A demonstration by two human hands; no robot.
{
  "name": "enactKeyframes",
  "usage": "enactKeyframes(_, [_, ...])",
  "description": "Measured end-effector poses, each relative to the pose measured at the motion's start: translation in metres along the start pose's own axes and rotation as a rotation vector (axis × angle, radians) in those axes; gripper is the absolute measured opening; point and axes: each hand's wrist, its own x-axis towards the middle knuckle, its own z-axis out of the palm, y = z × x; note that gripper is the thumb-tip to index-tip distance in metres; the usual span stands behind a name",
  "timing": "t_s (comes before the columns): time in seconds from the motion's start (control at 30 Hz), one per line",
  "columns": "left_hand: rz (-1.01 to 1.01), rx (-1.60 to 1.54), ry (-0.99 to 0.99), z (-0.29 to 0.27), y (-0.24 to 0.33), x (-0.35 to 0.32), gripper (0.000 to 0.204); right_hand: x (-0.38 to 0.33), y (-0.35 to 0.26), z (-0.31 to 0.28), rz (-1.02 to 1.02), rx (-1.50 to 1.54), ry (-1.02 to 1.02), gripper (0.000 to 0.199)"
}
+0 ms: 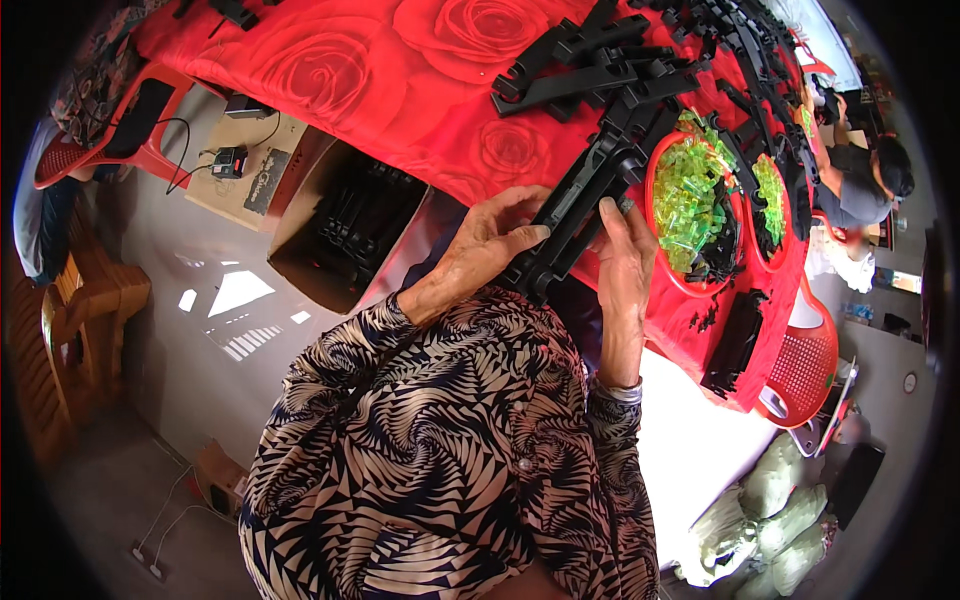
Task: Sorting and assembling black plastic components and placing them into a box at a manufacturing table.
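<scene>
hands: two, both bare; left hand [485, 242] and right hand [627, 250], facing each other near the table's closest edge.
black part: one in hand [573, 207], long and channelled, slanting from 7 up to 1 o'clock between the hands.
left fingers: grasping its left side, thumb on the upper face.
right fingers: bent at its right side; cannot tell whether they grip it or a small piece.
red bowls: two, at 3 o'clock from the part, a nearer bowl [650, 205] and a farther bowl [788, 225], both with yellow-green clear pieces, too many to count.
pile of black parts [600, 75]: at 12 to 1 o'clock, overlapping, uncountable.
loose black piece [735, 345]: one, at 4 o'clock, near the table's right edge.
carton [295, 225]: one, at 9 o'clock, below the table edge, black parts inside.
open room: a wide stretch of rose-printed red cloth [400, 90] toward 10 o'clock.
</scene>
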Motion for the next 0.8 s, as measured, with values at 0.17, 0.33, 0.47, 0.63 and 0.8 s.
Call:
enactKeyframes(0.17, [0.033, 0.073, 0.027, 0.003, -0.006, 0.000, 0.044, 0.001, 0.001, -0.005, -0.010, 0.032, -0.004, 0.025])
enactKeyframes(0.33, [0.026, 0.056, 0.026, 0.002, -0.006, -0.003, 0.046, 0.000, 0.006, -0.004, 0.001, 0.051, -0.015, 0.024])
enactKeyframes(0.47, [0.009, 0.044, -0.017, 0.002, -0.007, -0.004, 0.046, -0.004, 0.005, -0.003, 0.011, 0.047, -0.005, 0.023])
enactKeyframes(0.63, [-0.013, 0.017, 0.055, 0.005, -0.005, -0.006, 0.054, -0.001, 0.006, -0.004, 0.020, 0.053, -0.016, 0.022])
enactKeyframes(0.8, [-0.056, -0.050, 0.047, 0.001, -0.006, -0.006, 0.057, 0.015, 0.016, -0.016, -0.144, -0.433, 0.140, 0.015])
